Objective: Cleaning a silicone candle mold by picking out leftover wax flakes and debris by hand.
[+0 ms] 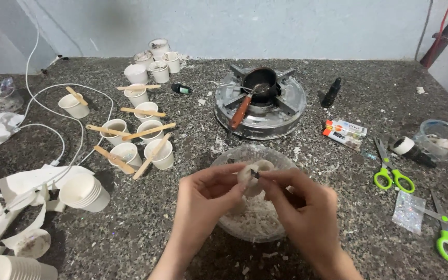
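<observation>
Both forearms reach up from below, the left hand point(208, 189) and right hand point(299, 199) meeting at centre, fingers point(234, 176) curled inward, pinching together.

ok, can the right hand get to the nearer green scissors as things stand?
Probably yes. The green scissors lie flat on the table on that hand's side, with nothing between. But the right hand is pinching a small white piece with the left hand, so it would have to let go.

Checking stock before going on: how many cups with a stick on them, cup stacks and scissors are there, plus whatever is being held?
Cups with a wooden stick: 7
Cup stacks: 2
Green-handled scissors: 2
Held white lump: 1
Total: 12
</observation>
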